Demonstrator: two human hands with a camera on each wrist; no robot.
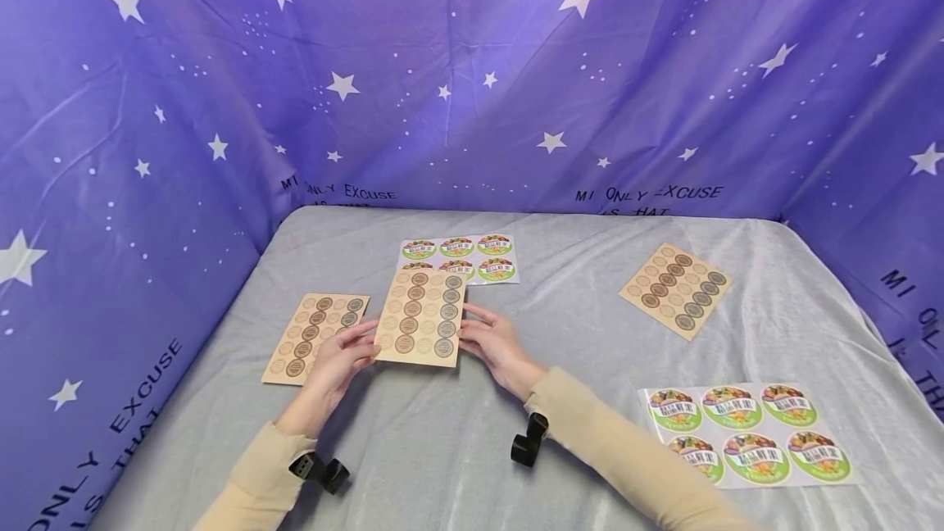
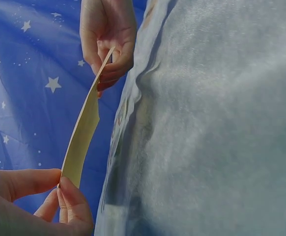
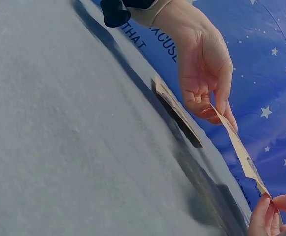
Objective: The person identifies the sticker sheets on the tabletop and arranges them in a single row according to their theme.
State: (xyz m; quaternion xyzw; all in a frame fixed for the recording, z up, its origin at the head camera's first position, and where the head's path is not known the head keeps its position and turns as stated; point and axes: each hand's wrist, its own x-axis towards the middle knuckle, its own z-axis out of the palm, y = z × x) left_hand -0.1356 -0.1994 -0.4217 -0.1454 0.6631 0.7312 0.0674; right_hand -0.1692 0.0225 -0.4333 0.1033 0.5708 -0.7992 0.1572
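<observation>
Both hands hold up a brown sticker sheet (image 1: pixel 419 318) printed with columns of round seals, raised above the cloth. My left hand (image 1: pixel 338 363) pinches its left edge between thumb and fingers. At the opposite edge my right hand (image 1: pixel 501 351) pinches it too. From the left wrist view the sheet (image 2: pixel 81 132) is seen nearly edge-on and slightly bowed, with the left fingertips (image 2: pixel 74 201) on its near end. A second brown sticker sheet (image 1: pixel 283 359) lies partly behind the left hand. The raised sheet covers part of a sheet of colourful round fruit stickers (image 1: pixel 509 256).
Another brown sticker sheet (image 1: pixel 674 289) lies at the back right of the grey-clothed table (image 1: pixel 575 269). A second fruit sticker sheet (image 1: pixel 752 434) is at the front right, its left part near the right sleeve. A purple star-printed curtain (image 1: pixel 457 129) surrounds the table.
</observation>
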